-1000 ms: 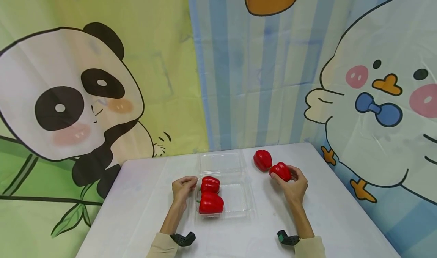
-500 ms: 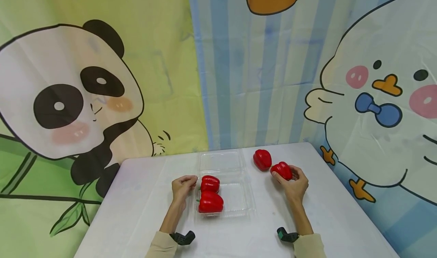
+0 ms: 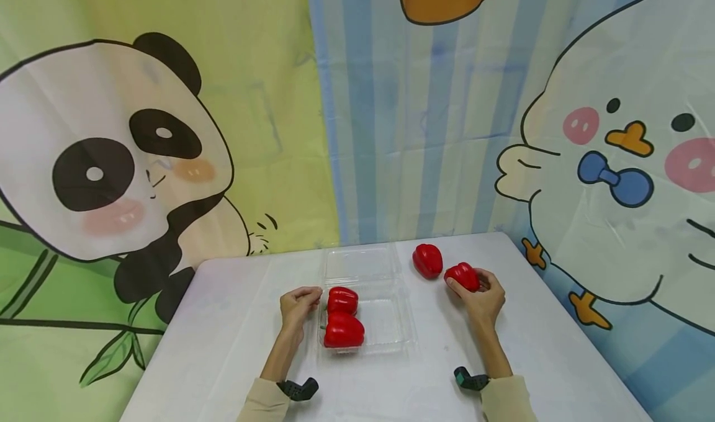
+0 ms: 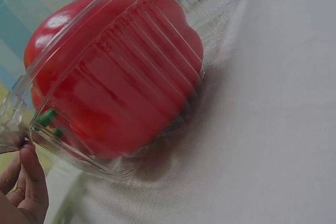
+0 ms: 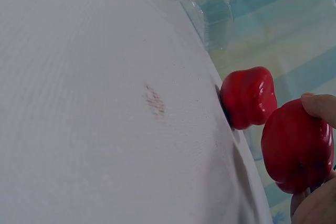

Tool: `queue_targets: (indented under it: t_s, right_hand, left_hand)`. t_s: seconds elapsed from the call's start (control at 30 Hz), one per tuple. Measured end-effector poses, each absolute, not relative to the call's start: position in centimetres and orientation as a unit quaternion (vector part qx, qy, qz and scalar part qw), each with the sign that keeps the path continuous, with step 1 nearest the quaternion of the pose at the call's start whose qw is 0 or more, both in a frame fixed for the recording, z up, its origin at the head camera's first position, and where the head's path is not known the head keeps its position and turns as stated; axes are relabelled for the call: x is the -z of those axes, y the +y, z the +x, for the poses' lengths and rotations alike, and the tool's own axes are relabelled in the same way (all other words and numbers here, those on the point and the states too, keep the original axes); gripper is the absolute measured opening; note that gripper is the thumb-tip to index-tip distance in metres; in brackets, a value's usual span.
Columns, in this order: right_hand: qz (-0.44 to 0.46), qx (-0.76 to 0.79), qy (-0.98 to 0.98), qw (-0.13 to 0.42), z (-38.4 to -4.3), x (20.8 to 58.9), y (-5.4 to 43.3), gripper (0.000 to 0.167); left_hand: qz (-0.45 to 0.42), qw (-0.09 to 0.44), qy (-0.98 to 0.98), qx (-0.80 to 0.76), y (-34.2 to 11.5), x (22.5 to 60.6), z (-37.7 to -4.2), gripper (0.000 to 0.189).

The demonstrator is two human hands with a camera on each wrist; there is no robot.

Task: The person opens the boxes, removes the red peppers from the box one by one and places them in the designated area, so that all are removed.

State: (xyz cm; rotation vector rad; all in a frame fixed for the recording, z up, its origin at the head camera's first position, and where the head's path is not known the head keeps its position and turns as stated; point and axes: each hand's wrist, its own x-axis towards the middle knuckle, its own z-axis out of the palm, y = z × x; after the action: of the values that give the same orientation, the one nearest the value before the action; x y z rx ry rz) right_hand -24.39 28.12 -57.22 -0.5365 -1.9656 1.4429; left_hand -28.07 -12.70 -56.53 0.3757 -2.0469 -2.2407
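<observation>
My right hand (image 3: 485, 298) holds a red bell pepper (image 3: 462, 277) between thumb and fingers; the right wrist view shows this bell pepper (image 5: 296, 148) raised off the table. Just behind and left of it, another red bell pepper (image 3: 427, 260) lies on the table. A clear plastic clamshell box (image 3: 385, 323) stands in the middle with its lid (image 3: 360, 265) folded back. Two red bell peppers fill its left side, the rear one (image 3: 342, 300) behind the front one (image 3: 344, 330). At the box's left edge, my left hand (image 3: 298, 307) pinches the rim with its fingertips (image 4: 32, 169).
The white table (image 3: 223, 347) has its back edge against a cartoon-printed curtain (image 3: 391, 130). A small reddish smudge (image 5: 155, 100) marks the tabletop. Dark wrist devices are strapped on both wrists, the left one (image 3: 298, 390) and the right one (image 3: 471, 380).
My right hand has drawn its bell pepper slightly to the right, widening the gap to the one behind. The left hand and the box stay in place.
</observation>
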Motion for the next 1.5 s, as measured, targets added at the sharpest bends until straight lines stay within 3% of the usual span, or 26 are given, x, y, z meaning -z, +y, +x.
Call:
queue_targets:
  t_s: [1.5]
  right_hand:
    - [-0.258,-0.578,-0.719,0.289,-27.0,57.7,30.1,0.074]
  left_hand:
    - [0.135,0.035,-0.673,0.727,-12.6,56.6,-28.2,0.026]
